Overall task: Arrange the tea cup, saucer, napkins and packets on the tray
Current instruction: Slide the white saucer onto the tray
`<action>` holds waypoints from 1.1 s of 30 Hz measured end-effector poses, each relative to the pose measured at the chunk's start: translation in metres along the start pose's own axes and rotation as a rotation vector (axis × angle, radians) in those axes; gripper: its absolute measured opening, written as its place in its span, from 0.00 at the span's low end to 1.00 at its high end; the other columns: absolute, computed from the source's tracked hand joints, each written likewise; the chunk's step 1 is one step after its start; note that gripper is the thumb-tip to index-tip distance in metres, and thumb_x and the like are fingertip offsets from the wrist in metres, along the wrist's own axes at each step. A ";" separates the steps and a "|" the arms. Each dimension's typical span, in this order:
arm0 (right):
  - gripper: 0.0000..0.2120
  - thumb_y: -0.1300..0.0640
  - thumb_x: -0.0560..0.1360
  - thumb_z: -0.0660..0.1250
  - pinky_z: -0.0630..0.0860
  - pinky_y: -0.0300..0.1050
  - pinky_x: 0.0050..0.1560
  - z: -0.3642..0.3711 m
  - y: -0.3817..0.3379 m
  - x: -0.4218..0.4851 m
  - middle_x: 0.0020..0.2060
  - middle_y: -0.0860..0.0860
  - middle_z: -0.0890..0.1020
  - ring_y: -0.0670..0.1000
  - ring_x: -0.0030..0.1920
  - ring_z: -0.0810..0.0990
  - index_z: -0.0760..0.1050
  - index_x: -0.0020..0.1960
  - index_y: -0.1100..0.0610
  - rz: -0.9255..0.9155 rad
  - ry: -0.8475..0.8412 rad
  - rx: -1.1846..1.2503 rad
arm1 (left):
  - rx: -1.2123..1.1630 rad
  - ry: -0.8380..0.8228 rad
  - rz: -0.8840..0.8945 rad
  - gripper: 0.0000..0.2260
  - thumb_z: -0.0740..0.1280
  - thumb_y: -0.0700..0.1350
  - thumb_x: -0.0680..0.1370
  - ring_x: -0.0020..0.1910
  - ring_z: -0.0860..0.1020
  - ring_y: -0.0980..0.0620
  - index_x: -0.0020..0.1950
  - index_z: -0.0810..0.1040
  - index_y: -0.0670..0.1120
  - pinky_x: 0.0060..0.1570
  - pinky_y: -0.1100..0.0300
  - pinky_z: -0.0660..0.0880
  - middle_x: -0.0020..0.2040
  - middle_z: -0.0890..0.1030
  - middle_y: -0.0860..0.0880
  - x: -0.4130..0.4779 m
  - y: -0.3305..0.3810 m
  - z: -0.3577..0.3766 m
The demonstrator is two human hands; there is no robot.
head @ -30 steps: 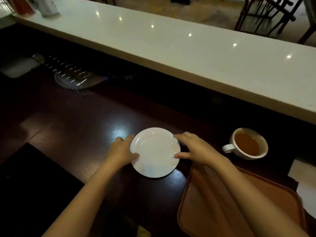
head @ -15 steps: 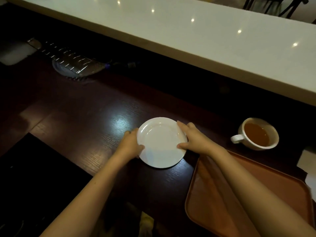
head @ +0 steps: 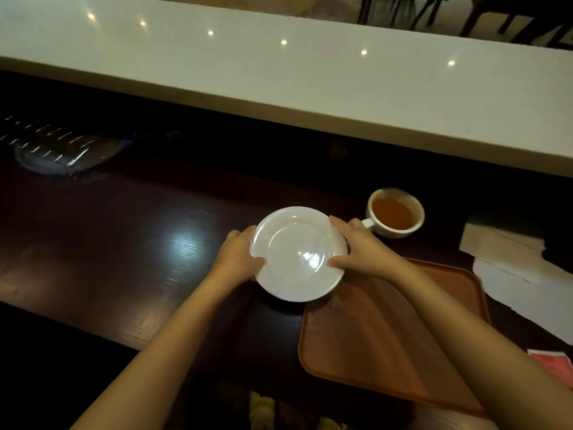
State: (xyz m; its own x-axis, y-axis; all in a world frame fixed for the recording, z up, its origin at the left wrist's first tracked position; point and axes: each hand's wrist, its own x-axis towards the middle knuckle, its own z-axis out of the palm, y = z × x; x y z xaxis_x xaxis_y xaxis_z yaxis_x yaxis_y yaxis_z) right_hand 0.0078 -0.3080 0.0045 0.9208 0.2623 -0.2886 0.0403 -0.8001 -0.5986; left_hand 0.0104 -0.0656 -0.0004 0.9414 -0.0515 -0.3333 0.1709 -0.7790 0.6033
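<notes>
Item: saucer [head: 299, 254], white, empty, shallow. Both hands are grasping it by opposite edges; the left hand [head: 237, 259] is pinching the left rim with thumb on top, the right hand [head: 366, 251] is clasping the right rim the same way. It appears to be lifted slightly off the dark wooden counter [head: 124, 243], its near-right edge just reaching the far-left corner of the tray [head: 387, 352]; whether it is touching the tray rim is not clear.

Item: tray, brown, rectangular, bare, lying near the person at right.

Item: tea cup [head: 395, 212], filled with amber tea, standing on the counter just beyond the right hand, handle pointing toward that hand.

Item: napkins [head: 511, 268], white, lying on the counter right of the tray. A red packet [head: 555, 366] is showing at the right edge of view.

Step in hand, as judged: carrying the saucer onto the tray.

Handling notes: the person is best keeping the saucer level and lifted clear of the raised tray rim, not dragged over it. The right knuckles are passing close to the cup handle, so a nudge there risks spilling tea. Setting the saucer toward the tray's middle or far side would be leaving room for napkins and packets beside it.
</notes>
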 end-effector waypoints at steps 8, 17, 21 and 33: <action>0.38 0.55 0.66 0.71 0.69 0.44 0.50 -0.012 0.041 -0.066 0.53 0.52 0.64 0.51 0.52 0.68 0.55 0.70 0.44 0.153 0.083 0.109 | 0.087 -0.098 0.090 0.22 0.68 0.39 0.68 0.37 0.68 0.52 0.61 0.70 0.48 0.38 0.60 0.69 0.52 0.67 0.46 -0.008 0.049 0.054; 0.40 0.56 0.67 0.72 0.65 0.50 0.62 -0.005 0.065 -0.112 0.69 0.54 0.64 0.55 0.69 0.61 0.52 0.72 0.45 0.217 0.152 0.157 | 0.194 -0.153 0.140 0.27 0.68 0.40 0.70 0.51 0.73 0.44 0.67 0.65 0.51 0.47 0.57 0.69 0.58 0.68 0.43 -0.024 0.070 0.082; 0.39 0.58 0.69 0.70 0.62 0.52 0.66 0.001 0.071 -0.122 0.71 0.51 0.65 0.55 0.70 0.57 0.52 0.73 0.46 0.232 0.121 0.161 | 0.242 -0.201 0.138 0.28 0.66 0.39 0.71 0.55 0.73 0.41 0.69 0.63 0.50 0.51 0.54 0.71 0.59 0.68 0.42 -0.028 0.077 0.090; 0.40 0.55 0.68 0.71 0.67 0.50 0.63 0.014 0.085 -0.127 0.68 0.53 0.65 0.54 0.66 0.66 0.52 0.72 0.45 0.334 0.115 0.209 | 0.357 -0.224 0.110 0.23 0.66 0.39 0.73 0.55 0.73 0.42 0.66 0.64 0.44 0.54 0.53 0.73 0.62 0.65 0.41 -0.031 0.082 0.103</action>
State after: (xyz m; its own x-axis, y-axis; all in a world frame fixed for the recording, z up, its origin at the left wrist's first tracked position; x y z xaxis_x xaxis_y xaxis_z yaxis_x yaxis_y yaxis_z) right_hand -0.1108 -0.4015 -0.0206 0.9076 -0.0648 -0.4148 -0.3372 -0.7012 -0.6282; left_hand -0.0348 -0.1924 -0.0153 0.8553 -0.2503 -0.4538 -0.0752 -0.9263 0.3691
